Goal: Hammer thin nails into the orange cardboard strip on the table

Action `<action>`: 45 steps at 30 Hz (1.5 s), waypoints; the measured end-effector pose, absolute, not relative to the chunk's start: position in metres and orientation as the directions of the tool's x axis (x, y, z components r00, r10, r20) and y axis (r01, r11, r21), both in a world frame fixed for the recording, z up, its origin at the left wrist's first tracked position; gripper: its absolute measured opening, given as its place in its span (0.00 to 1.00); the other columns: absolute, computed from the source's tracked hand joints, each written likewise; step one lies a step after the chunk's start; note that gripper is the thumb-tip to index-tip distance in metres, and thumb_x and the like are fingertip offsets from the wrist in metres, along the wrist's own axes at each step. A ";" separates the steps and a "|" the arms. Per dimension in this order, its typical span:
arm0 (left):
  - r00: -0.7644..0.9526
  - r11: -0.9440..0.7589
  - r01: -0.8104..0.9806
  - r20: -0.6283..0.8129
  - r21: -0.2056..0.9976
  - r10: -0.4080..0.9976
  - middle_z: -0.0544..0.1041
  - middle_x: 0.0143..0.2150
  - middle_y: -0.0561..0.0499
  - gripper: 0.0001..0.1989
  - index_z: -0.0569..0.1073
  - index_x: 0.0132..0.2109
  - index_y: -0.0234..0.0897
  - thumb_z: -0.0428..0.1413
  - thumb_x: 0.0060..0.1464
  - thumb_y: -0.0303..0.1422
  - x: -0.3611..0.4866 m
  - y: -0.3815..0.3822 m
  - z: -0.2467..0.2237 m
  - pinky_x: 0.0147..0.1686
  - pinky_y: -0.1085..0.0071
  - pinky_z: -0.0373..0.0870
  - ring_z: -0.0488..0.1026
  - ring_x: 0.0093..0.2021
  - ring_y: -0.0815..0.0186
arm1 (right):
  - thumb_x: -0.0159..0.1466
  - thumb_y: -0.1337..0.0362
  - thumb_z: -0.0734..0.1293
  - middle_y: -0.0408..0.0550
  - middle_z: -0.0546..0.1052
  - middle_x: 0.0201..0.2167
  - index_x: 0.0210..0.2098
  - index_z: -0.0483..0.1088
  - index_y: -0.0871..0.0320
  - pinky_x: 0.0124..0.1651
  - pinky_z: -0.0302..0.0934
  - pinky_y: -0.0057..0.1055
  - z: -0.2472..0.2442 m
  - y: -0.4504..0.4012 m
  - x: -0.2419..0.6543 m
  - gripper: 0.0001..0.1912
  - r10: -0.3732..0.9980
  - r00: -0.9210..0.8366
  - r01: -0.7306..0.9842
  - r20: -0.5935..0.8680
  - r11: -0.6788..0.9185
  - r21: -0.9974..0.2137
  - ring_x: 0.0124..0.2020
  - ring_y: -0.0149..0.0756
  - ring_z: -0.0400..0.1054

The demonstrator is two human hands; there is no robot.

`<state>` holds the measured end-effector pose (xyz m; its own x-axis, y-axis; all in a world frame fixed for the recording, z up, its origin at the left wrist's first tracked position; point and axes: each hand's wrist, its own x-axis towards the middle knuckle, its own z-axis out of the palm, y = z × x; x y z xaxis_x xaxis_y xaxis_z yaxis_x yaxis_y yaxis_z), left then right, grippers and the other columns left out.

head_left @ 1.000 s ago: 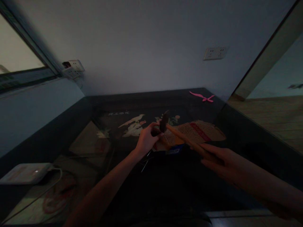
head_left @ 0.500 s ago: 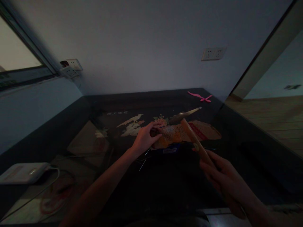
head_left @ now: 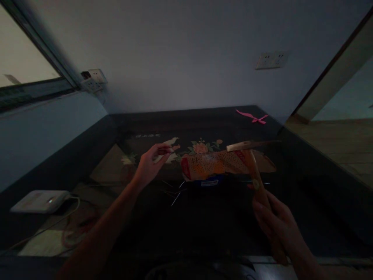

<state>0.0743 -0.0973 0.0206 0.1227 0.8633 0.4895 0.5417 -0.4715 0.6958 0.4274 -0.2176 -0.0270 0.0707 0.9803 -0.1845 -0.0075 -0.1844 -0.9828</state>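
My right hand is wrapped round the wooden handle of a hammer. The hammer's head is raised over the right part of a long, flat, tan piece with dark speckles, orange patches and red bands. My left hand is to the left of that piece, apart from it. Its thumb and fingertips are pinched together; whatever they hold is too small and dark to name. Several thin shiny nail-like rods lie on the table below the piece's left end. A blue item with a white label shows under its front edge.
The dark table has a printed flower and bird pattern. A pink ribbon-like strip lies at the back right. At the left is a white box-shaped device with a cable. Wall sockets are behind.
My left hand has moved left, off the tan piece's left end, uncovering a red band there. The hammer has shifted right, its head now turned across the piece. The view has shifted slightly.
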 end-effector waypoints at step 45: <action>-0.079 -0.309 0.235 0.335 0.922 0.939 0.82 0.35 0.47 0.05 0.73 0.33 0.36 0.61 0.49 0.31 0.089 -0.109 0.043 0.46 0.63 0.77 0.80 0.40 0.60 | 0.61 0.50 0.69 0.34 0.62 0.16 0.56 0.65 0.54 0.12 0.47 0.20 -0.039 -0.223 0.435 0.27 0.986 0.049 -0.027 -0.157 -0.156 -0.987 0.11 0.23 0.51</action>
<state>0.0889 -0.1090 0.0433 -0.0791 0.9390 0.3346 0.2346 -0.3087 0.9218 0.4349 -0.2234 -0.0390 0.0494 0.9864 -0.1569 -0.0274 -0.1557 -0.9874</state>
